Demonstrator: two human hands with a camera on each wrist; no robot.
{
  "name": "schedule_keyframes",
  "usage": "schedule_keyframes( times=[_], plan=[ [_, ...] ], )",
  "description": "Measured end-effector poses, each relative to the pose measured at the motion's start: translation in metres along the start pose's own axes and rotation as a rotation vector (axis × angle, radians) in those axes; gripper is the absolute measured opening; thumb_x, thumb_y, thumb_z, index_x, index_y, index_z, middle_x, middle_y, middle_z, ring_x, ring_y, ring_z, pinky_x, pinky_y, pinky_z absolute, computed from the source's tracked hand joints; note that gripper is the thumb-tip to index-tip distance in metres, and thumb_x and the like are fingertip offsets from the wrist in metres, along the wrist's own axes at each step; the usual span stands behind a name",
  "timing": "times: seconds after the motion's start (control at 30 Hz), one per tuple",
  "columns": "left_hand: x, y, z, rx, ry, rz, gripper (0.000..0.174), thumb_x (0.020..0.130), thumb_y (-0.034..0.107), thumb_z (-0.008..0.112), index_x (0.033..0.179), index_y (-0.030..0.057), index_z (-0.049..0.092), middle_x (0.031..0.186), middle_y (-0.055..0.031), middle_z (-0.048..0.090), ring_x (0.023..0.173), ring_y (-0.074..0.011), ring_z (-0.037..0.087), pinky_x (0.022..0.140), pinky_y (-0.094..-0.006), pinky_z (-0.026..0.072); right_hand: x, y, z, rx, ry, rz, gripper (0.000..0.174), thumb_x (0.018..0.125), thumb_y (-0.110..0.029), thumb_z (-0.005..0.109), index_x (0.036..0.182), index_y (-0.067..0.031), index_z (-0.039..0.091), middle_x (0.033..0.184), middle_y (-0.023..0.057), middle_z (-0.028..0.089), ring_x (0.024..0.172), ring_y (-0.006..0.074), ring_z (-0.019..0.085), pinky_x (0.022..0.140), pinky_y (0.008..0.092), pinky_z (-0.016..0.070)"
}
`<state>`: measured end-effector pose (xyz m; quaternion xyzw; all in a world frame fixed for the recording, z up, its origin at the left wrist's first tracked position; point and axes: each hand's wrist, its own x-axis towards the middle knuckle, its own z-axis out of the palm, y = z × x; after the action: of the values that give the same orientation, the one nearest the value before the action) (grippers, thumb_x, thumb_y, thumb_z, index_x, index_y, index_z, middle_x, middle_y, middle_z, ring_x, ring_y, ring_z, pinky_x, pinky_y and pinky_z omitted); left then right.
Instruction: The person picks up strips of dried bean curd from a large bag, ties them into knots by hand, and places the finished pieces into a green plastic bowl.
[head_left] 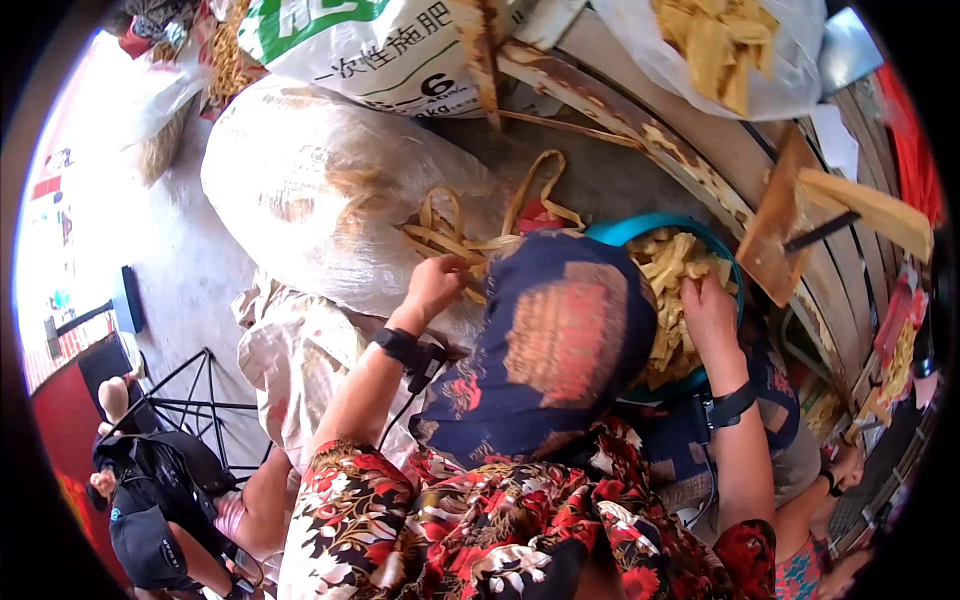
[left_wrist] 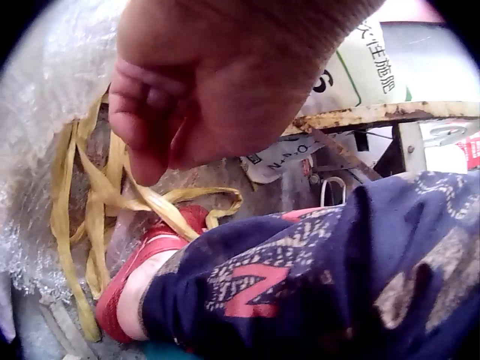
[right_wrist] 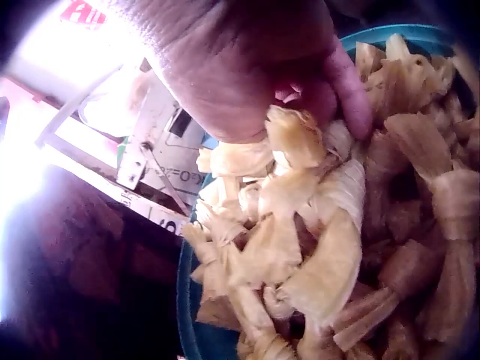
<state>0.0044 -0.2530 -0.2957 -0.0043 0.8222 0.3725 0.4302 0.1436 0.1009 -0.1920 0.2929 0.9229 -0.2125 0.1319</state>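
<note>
My left hand (head_left: pixel 437 288) has its fingers curled at the long yellow bean curd strips (head_left: pixel 440 240), which lie against a clear plastic bag (head_left: pixel 290 180). In the left wrist view a strip (left_wrist: pixel 154 201) runs from just under the thumb and fingertips, over a red shoe (left_wrist: pixel 112 304). On the right, my right hand (head_left: pixel 712 318) reaches into a teal basin (head_left: pixel 625 228) of knotted bean curd strips. Its fingers hold a pale knot (right_wrist: pixel 292 139) at the top of the heap; the fingertips are partly hidden.
My patterned knee (head_left: pixel 560 330) stands between both hands. A rusty metal frame (head_left: pixel 640 135) and a wooden piece (head_left: pixel 790 220) lie beyond the basin. A white printed sack (head_left: pixel 390 60) and a bag of yellow strips (head_left: pixel 720 50) are at the back. Other people sit at both sides.
</note>
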Motion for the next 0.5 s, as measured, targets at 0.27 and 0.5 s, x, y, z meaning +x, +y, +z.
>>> schedule_keyframes(
  times=[0.27,0.5],
  plan=[
    [0.051,-0.038,0.017,0.147,0.3,-0.002,0.03,0.076,0.017,0.056,0.101,0.0032,0.063,0.088,-0.0177,0.066,0.087,-0.0339,0.062,0.077,-0.0403,0.0481,0.022,-0.009,0.013,-0.185,0.015,0.057,0.02,0.089,-0.021,0.044,0.096,-0.0028,0.047,0.081,0.0298,0.06,0.078,0.0481,0.056,0.067,0.054,0.0439],
    [0.11,-0.058,0.028,-0.076,0.101,-0.304,0.03,0.078,0.025,0.063,0.098,0.003,0.066,0.089,-0.0189,0.066,0.084,-0.0317,0.064,0.073,-0.0389,0.0483,0.006,-0.007,0.019,-0.081,0.119,0.045,0.021,0.091,-0.026,0.046,0.093,-0.0045,0.045,0.082,0.0248,0.06,0.076,0.0467,0.055,0.063,0.0529,0.0416]
  ],
)
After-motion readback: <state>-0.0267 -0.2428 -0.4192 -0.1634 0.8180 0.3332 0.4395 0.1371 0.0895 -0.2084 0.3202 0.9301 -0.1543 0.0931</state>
